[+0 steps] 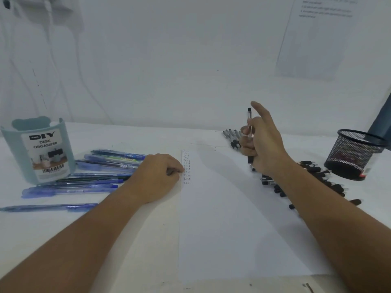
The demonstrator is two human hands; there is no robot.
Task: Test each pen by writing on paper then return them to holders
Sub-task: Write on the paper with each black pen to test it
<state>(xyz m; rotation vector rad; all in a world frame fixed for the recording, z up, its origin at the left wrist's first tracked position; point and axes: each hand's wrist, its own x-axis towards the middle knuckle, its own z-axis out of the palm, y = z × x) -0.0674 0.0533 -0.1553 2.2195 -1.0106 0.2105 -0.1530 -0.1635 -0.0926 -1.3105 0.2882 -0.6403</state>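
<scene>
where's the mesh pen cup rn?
Head view, far right of the table: the black mesh pen cup stands upright just beyond the pile of black pens, right of the right hand.

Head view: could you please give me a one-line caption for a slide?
Right hand holds a black pen upright above the paper; left hand steadies its edge.

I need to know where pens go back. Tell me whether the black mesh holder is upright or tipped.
Upright. The black mesh holder stands on its base on the table, open rim facing up.
</scene>
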